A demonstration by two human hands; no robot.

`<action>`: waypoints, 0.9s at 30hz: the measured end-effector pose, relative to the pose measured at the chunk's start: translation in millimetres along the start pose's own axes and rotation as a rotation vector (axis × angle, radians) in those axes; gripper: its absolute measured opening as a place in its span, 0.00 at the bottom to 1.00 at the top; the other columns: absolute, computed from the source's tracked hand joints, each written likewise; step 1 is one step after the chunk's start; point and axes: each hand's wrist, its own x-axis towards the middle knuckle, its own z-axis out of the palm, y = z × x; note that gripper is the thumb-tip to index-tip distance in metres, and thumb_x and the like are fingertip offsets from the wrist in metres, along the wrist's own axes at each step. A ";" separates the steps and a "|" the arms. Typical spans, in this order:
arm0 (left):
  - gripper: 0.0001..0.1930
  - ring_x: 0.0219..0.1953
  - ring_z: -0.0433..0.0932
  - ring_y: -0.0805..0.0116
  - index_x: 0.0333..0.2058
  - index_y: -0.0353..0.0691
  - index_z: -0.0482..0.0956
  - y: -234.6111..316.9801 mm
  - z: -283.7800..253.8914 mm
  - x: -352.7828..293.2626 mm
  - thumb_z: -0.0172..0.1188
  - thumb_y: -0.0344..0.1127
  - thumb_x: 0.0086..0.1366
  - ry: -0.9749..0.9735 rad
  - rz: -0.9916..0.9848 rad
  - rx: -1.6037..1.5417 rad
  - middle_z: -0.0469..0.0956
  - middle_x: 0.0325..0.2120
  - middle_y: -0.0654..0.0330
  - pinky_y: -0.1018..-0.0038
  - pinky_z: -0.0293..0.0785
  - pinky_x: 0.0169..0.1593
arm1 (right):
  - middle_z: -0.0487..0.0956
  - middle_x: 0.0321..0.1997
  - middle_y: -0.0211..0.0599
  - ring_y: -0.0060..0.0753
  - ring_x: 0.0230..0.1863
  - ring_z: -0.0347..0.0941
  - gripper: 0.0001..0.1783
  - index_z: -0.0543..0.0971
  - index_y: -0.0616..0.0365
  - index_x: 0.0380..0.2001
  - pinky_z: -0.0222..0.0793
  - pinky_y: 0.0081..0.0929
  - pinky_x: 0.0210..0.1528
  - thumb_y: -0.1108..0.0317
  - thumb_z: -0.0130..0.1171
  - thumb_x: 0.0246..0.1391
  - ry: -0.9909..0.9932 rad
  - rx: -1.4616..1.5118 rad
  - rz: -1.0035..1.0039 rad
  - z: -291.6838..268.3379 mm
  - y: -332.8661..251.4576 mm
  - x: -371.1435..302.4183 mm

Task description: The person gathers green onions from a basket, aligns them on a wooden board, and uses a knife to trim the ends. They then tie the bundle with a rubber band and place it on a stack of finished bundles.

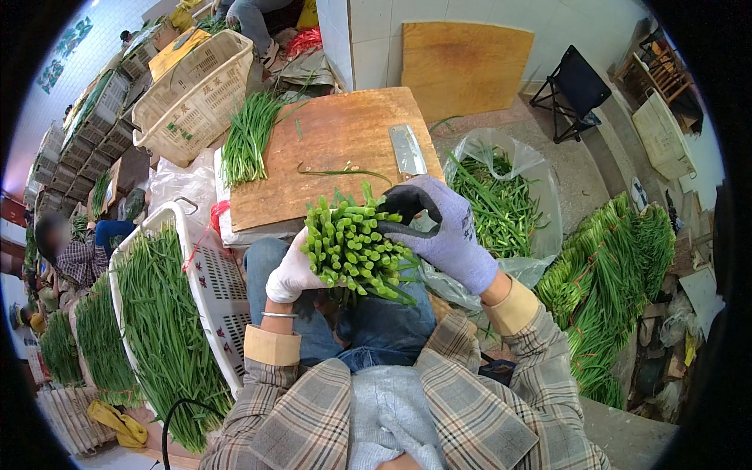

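While both hands meet over the person's lap, a thick bundle of green stalks [354, 244] stands between them with its cut ends turned up toward the camera. The left hand [291, 274], in a whitish glove, is clenched around the bundle from the left and below, its fingers hidden behind the stalks. The right hand [445, 231], in a grey-violet glove with dark fingertips, curls over the bundle's upper right side, grasping it with thumb and forefinger arched across the top. Just beyond the bundle lies a wooden cutting board [337, 149] on a surface in front of the knees; a cleaver [407, 150] rests near the board's right edge with its blade pointing away, a loose heap of long green chives [249, 137] hangs over the board's left edge, and a single stalk [345, 171] lies across the middle. To the right of the board, a clear plastic bag [501, 200] holds trimmed green pieces. A white plastic crate [211, 290] packed with long greens stands at the person's left, and an empty cream crate [196, 94] sits farther back. Tied bunches of greens [611, 282] are piled on the floor at the right.
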 end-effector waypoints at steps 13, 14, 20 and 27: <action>0.37 0.57 0.64 0.64 0.60 0.40 0.53 -1.4 -2.0 1.0 0.63 0.29 0.54 -0.160 0.086 -0.082 0.65 0.56 0.58 0.61 0.60 0.61 | 0.78 0.33 0.37 0.34 0.34 0.76 0.16 0.78 0.57 0.37 0.71 0.25 0.37 0.70 0.67 0.41 0.117 0.197 0.082 11.6 0.2 -2.9; 0.37 0.57 0.64 0.64 0.60 0.40 0.53 -0.7 -1.3 1.0 0.63 0.28 0.54 -0.162 0.081 -0.094 0.65 0.56 0.58 0.61 0.59 0.62 | 0.78 0.32 0.37 0.32 0.33 0.76 0.15 0.78 0.58 0.36 0.71 0.24 0.36 0.71 0.67 0.41 0.109 0.167 0.077 11.3 1.9 -3.3; 0.35 0.59 0.62 0.66 0.61 0.41 0.54 -3.9 -11.9 -2.3 0.59 0.41 0.58 -0.105 0.078 0.354 0.64 0.58 0.57 0.64 0.56 0.63 | 0.77 0.33 0.36 0.23 0.34 0.74 0.14 0.77 0.60 0.36 0.71 0.22 0.37 0.73 0.65 0.43 0.078 0.311 0.193 5.8 8.2 -7.1; 0.31 0.62 0.58 0.60 0.62 0.43 0.55 -1.5 -7.5 -0.5 0.47 0.51 0.64 -0.164 0.066 0.175 0.59 0.61 0.56 0.58 0.53 0.63 | 0.77 0.38 0.37 0.28 0.38 0.75 0.17 0.76 0.60 0.38 0.72 0.25 0.40 0.71 0.66 0.42 0.048 0.233 0.036 6.7 3.0 1.3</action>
